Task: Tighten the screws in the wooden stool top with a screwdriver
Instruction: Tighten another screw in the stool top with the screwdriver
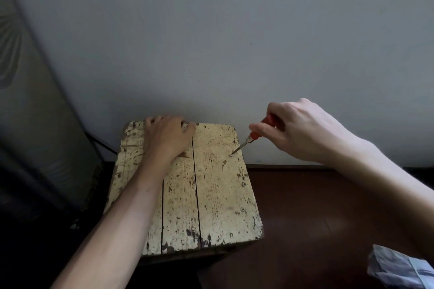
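The left hand (168,136) lies palm down on the far part of the wooden stool top (223,195), its fingers bent over the far edge so that it holds the board, with the forearm running back across the left planks towards the camera. The right hand (303,131) is closed around the red handle of the screwdriver (254,132), the fingers wrapped over the handle and the thumb and forefinger reaching along it towards the shaft; this hand hangs off the right side of the stool, above the dark floor (317,206) and in front of the pale wall (234,30). The screwdriver slants, its long axis running from the handle at the upper right down to the tip at the lower left, and the thin metal shaft points into the top. The tip sits on a screw (231,155) near the right edge of the right plank (whether it is seated in the head is too small to tell). The tool thus lies between the two hands, nearer the right, with the left hand well apart from the tip across the middle plank. Two other screws (244,184) show nearer the camera along the same right edge. The top is painted cream, worn and spotted, and made of three planks running away from the camera.
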`<state>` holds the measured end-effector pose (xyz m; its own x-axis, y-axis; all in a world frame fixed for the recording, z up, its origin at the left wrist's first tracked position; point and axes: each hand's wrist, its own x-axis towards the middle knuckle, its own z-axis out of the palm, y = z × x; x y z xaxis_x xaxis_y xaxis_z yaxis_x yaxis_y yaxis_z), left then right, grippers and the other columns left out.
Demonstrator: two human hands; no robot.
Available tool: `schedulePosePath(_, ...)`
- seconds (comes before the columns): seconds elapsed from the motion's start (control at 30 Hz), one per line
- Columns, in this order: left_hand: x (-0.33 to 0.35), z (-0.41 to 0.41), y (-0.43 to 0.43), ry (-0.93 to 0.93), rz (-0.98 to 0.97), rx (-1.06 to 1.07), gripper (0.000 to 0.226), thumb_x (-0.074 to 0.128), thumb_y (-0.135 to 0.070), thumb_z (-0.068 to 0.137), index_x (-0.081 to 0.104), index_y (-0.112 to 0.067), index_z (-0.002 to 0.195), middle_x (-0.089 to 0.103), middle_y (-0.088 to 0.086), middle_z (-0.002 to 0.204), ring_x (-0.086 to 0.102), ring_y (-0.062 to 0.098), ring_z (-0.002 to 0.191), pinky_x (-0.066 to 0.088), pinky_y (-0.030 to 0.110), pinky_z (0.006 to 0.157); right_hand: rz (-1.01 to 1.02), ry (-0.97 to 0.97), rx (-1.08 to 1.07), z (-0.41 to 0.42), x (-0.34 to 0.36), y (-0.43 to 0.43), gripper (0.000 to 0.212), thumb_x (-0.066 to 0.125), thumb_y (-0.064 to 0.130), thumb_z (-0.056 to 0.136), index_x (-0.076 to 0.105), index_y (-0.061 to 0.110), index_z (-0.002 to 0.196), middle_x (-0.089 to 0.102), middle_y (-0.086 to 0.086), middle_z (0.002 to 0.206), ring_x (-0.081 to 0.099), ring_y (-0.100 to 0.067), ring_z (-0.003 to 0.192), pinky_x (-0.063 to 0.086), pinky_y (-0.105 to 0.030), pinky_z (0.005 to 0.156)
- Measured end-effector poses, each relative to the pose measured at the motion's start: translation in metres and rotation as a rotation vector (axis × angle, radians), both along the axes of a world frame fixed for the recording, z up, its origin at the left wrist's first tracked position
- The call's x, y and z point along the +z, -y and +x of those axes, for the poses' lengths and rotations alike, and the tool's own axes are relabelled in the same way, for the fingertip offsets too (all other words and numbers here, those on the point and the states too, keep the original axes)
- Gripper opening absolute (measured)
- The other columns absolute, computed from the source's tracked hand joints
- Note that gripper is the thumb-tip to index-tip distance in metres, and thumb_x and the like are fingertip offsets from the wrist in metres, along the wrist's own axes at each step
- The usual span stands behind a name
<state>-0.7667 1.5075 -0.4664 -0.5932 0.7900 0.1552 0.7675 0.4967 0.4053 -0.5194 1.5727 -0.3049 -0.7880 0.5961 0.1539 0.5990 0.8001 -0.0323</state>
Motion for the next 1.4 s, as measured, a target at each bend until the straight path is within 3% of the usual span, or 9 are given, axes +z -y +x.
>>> schedulePosePath(0.1,0.000,0.000,-0.001,0.004,-0.010,-0.002,0.046,0.038,-0.057,0.100,0.073,-0.030,0.113,0.071,0.002,0.114,0.056,0.026,0.114,0.029,0.043,0.101,0.063,0.025,-0.063,-0.003,-0.004,0.005,0.050,0.049,0.068,0.095,0.044,0.029,0.064,0.045,0.009,0.055,0.042,-0.012,0.051,0.033,-0.030,0.051)
schedulePosePath(0.2,0.000,0.000,0.000,0.007,-0.022,-0.001,0.046,0.037,-0.057,0.100,0.072,-0.030,0.114,0.070,0.002,0.115,0.055,0.025,0.115,0.029,0.044,0.103,0.002,0.021,0.024,-0.001,-0.005,0.007,0.037,0.043,0.062,0.100,0.058,0.030,0.094,0.070,0.015,0.081,0.060,-0.018,0.071,0.051,-0.037,0.065)
schedulePosePath(0.3,0.001,0.001,-0.001,0.005,-0.029,-0.001,0.046,0.036,-0.057,0.100,0.072,-0.030,0.113,0.070,0.001,0.115,0.055,0.025,0.115,0.028,0.044,0.103,-0.206,-0.028,0.156,0.004,-0.003,0.007,0.019,0.052,0.039,0.105,0.049,0.023,0.114,0.073,0.016,0.101,0.059,-0.008,0.084,0.048,-0.030,0.076)
schedulePosePath(0.47,-0.001,-0.001,-0.002,0.002,-0.037,0.007,0.050,0.035,-0.058,0.099,0.073,-0.028,0.109,0.070,0.001,0.114,0.055,0.025,0.114,0.029,0.045,0.103,-0.160,-0.054,0.159,0.008,0.006,0.000,0.017,0.063,0.023,0.101,0.063,0.021,0.118,0.059,0.030,0.086,0.054,0.024,0.076,0.039,-0.002,0.066)
schedulePosePath(0.77,0.004,0.002,0.000,0.003,-0.051,0.011,0.048,0.036,-0.057,0.100,0.073,-0.029,0.112,0.070,0.002,0.116,0.055,0.025,0.116,0.029,0.044,0.104,0.017,-0.060,-0.018,-0.001,0.001,0.004,0.038,0.058,0.060,0.095,0.058,0.025,0.081,0.063,0.007,0.064,0.058,-0.021,0.059,0.047,-0.032,0.057)
schedulePosePath(0.93,0.008,0.004,0.000,0.016,-0.016,0.016,0.043,0.040,-0.054,0.101,0.073,-0.029,0.111,0.069,0.001,0.120,0.053,0.025,0.120,0.026,0.042,0.104,0.136,-0.036,-0.061,-0.002,-0.002,0.006,0.040,0.052,0.066,0.094,0.058,0.029,0.080,0.065,0.007,0.073,0.061,-0.023,0.068,0.051,-0.034,0.062)
schedulePosePath(1.07,0.008,0.005,0.001,0.034,-0.022,0.012,0.042,0.041,-0.053,0.101,0.073,-0.028,0.113,0.069,0.002,0.123,0.052,0.026,0.122,0.024,0.040,0.106,-0.069,-0.210,0.039,0.000,-0.005,0.003,0.014,0.068,0.038,0.096,0.067,0.025,0.101,0.066,0.012,0.090,0.055,0.001,0.076,0.042,-0.019,0.069)
schedulePosePath(1.2,0.007,0.005,0.003,0.032,-0.009,0.022,0.042,0.042,-0.052,0.101,0.073,-0.027,0.114,0.068,0.003,0.124,0.052,0.026,0.123,0.025,0.041,0.106,-0.180,-0.115,0.111,0.005,0.002,0.002,0.017,0.070,0.018,0.096,0.070,0.028,0.110,0.069,0.016,0.100,0.061,0.009,0.086,0.043,-0.005,0.074)
schedulePosePath(1.4,0.009,0.005,0.002,0.032,-0.024,0.018,0.042,0.041,-0.053,0.101,0.073,-0.028,0.114,0.069,0.004,0.121,0.053,0.027,0.121,0.026,0.041,0.105,-0.094,0.013,0.105,0.008,0.010,-0.003,0.020,0.069,0.024,0.098,0.070,0.025,0.118,0.075,0.016,0.105,0.054,0.005,0.075,0.041,-0.003,0.072)
